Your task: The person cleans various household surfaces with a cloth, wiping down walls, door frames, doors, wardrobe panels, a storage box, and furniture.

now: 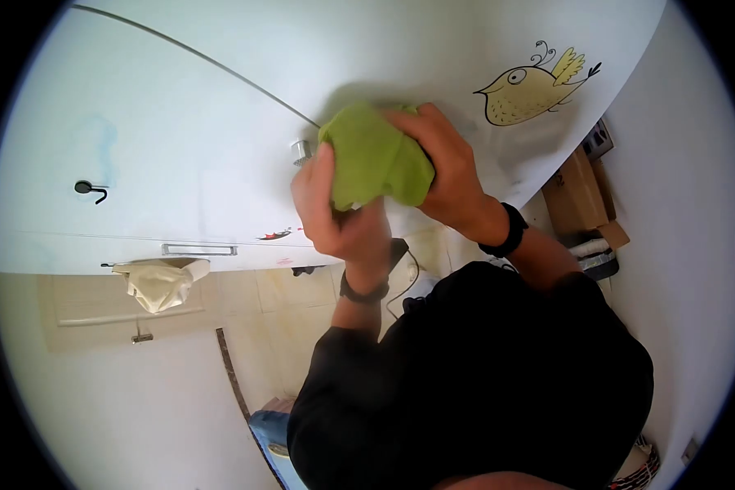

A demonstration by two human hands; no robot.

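A green cloth (376, 155), bunched and folded, is held up in front of a white panel (245, 49) that looks like a door or cabinet front. My left hand (331, 216) grips its lower left side, thumb along the edge, and is slightly blurred. On the upper right, my right hand (445, 159) is closed around the cloth with its fingers over the top. Just left of the cloth, a small metal knob or fitting (300, 152) sticks out from the panel. Whether the cloth touches the panel, I cannot tell.
A yellow bird sticker (527, 94) decorates the panel. A black hook (90, 190) is fixed at left, above a cream cloth or bag (159, 282) that hangs down. Cardboard boxes (576, 192) stand against the right wall (670, 204). Tiled floor (278, 294) lies below.
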